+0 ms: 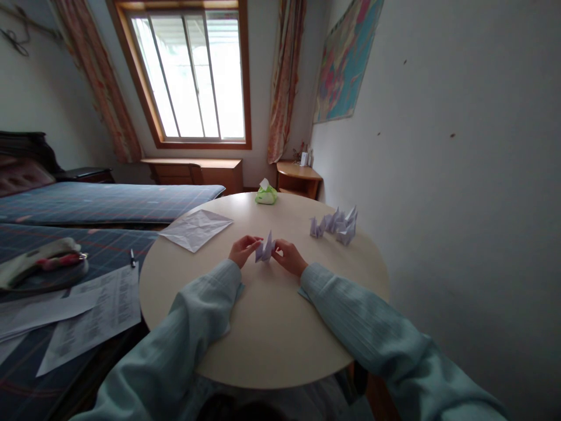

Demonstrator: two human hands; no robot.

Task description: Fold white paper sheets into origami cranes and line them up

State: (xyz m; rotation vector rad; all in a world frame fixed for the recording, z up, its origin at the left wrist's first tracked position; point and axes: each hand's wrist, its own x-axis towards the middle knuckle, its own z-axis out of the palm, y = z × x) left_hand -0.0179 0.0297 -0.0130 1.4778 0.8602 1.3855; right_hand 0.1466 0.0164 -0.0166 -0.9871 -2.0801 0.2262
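A small folded white paper figure (265,250), like an origami crane with pointed tips, stands upright between my hands over the middle of the round table (280,327). My left hand (244,250) pinches its left side with thumb and forefinger. On the opposite side, my right hand (288,256) grips the right edge, its fingers closed on the paper. Several similar folded paper figures (335,223) stand in a cluster to the right. Beyond my left hand lies a creased, unfolded sheet of white paper (196,229), flat near the table's left edge.
A green tissue pack (266,193) sits at the table's far edge. Left of the table, a bed with a plaid cover (87,202) holds printed sheets (99,318), a pen (132,258) and a bag-like item (44,266). A white wall (460,204) borders the right side.
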